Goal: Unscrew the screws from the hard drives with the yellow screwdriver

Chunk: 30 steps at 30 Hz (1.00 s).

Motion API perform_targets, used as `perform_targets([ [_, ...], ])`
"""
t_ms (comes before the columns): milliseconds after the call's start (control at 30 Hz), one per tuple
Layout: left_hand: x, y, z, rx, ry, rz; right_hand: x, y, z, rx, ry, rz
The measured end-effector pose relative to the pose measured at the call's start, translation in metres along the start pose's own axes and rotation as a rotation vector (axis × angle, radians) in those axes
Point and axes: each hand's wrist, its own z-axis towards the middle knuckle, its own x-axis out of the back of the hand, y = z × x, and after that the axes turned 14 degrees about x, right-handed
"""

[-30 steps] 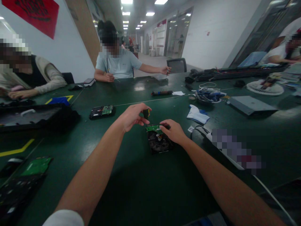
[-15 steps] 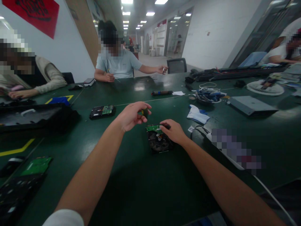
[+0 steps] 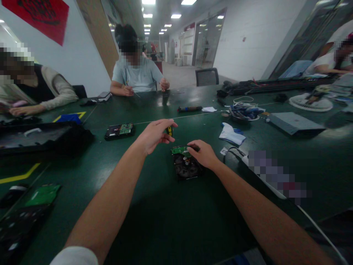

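A hard drive [image 3: 186, 168] lies on the green table in front of me, a green circuit board [image 3: 179, 150] along its far side. My right hand [image 3: 203, 152] is at its far right corner, thumb over the board and fingers curled round the edge. Above the drive's far left side, my left hand [image 3: 160, 135] has its fingers round a screwdriver [image 3: 169, 130] with a yellow and black handle. The screwdriver's tip cannot be made out.
Another hard drive [image 3: 120, 131] lies to the left, near a black casing [image 3: 41, 136]. On the right are a white glove [image 3: 232, 134], a power strip [image 3: 264, 178] with a cable, and a grey metal box [image 3: 296, 123]. A person [image 3: 140, 75] sits opposite.
My left fingers have shifted slightly on the screwdriver, and more of its yellow handle shows. The right hand and the hard drive stay put. The person opposite has drawn one arm in.
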Motion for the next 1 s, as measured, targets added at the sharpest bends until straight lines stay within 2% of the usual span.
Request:
perform_targets([
  [133,-0.0039,-0.0018,0.0002,-0.030,0.012,0.065,-0.0003,0.0011,-0.0001,0.007,0.001,0.000],
  [433,-0.0023,-0.0041,0.0000,0.024,-0.114,-0.027,-0.0005,0.0003,0.0004,0.000,0.005,-0.006],
  [567,-0.0009,-0.0016,-0.0004,0.046,-0.097,-0.057,-0.0001,0.0001,-0.0001,0.007,0.005,-0.004],
  [800,0.0011,-0.0008,0.0021,0.175,-0.120,-0.136,0.0000,0.0001,-0.0001,0.000,0.008,-0.001],
  [1000,0.0022,-0.0012,0.0022,0.153,-0.102,-0.085,-0.0010,0.0020,-0.0001,0.004,0.005,0.005],
])
